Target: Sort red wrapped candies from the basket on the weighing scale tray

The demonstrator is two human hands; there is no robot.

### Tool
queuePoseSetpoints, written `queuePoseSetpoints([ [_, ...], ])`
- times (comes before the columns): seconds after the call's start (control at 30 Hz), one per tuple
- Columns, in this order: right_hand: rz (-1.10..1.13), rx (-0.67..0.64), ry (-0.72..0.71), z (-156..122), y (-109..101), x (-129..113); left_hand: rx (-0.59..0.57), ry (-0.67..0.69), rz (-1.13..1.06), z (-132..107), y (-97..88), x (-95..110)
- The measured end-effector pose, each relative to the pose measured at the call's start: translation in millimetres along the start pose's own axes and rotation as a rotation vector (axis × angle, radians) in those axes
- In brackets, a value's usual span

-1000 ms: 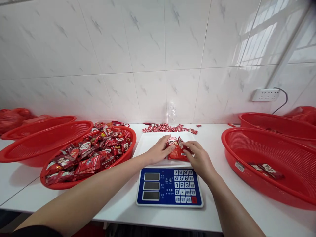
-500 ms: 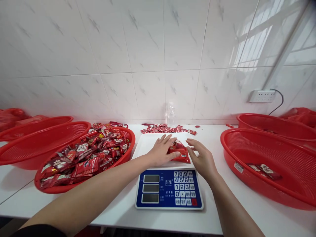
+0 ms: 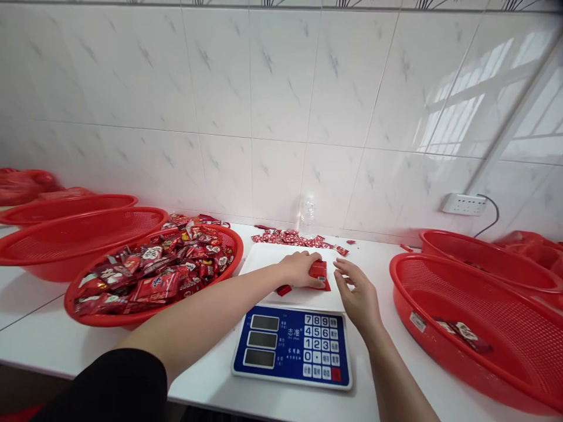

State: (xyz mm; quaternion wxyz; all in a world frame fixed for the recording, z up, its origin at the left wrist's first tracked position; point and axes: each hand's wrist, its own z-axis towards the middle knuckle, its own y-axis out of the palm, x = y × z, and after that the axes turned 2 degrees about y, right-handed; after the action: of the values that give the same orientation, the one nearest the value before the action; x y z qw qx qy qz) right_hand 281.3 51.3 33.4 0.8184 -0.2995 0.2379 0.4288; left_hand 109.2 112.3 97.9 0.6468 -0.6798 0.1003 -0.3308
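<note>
My left hand [image 3: 301, 269] is closed over a red snack packet [image 3: 319, 271] on the white pan [image 3: 259, 261] of a digital scale. Its fingers curl over the packet's far edge, with the thumb on the near side. Another small dark-red packet [image 3: 284, 290] pokes out beneath the palm. To the right, over the pan's edge, my right hand [image 3: 358, 293] hovers with fingers loosely bent and apart, holding nothing. The scale's blue keypad panel [image 3: 292, 351] faces me; its displays look blank.
At left a red basket [image 3: 240, 249] is heaped with snack packets, beside more red baskets [image 3: 88, 234]. On the right, another red basket [image 3: 409, 293] holds a few packets. Small red sachets [image 3: 290, 237] and a clear bottle [image 3: 307, 217] lie along the tiled wall.
My left hand has closed over the red packet it was lying beside, and a dark-red packet now shows under it. My right hand has drawn slightly away from the packet. The view has shifted.
</note>
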Motion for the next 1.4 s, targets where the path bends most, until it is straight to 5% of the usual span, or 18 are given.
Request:
queuePoseSetpoints([
  [0.3,0.004,0.014,-0.004,-1.4,1.3,1.7,0.423,-0.174,-0.330,13.1,-22.9,-37.4],
  [0.4,0.016,0.016,-0.006,-1.7,1.4,2.2,0.465,-0.189,-0.584,4.3,-39.4,-47.4],
  [0.6,0.002,0.009,-0.002,-2.8,0.2,2.1,0.200,-0.241,-0.966,-38.2,-53.5,-52.1],
  [0.73,0.001,0.000,0.020,-3.4,-0.8,1.2,0.005,-0.250,-0.641,-63.5,-47.9,-48.2],
  [0.87,-0.009,-0.012,0.026,-4.0,-0.8,2.1,-0.006,-0.155,-0.271,-70.2,-46.5,-42.7],
  [1.1,-0.008,-0.007,0.029,-4.4,-0.7,2.2,-0.241,-0.257,-0.218,-69.4,-54.9,-35.5],
  [1.4,-0.018,-0.035,0.029,-5.3,-0.1,0.6,-0.165,-0.184,-0.338,-63.9,-44.0,-23.0],
])
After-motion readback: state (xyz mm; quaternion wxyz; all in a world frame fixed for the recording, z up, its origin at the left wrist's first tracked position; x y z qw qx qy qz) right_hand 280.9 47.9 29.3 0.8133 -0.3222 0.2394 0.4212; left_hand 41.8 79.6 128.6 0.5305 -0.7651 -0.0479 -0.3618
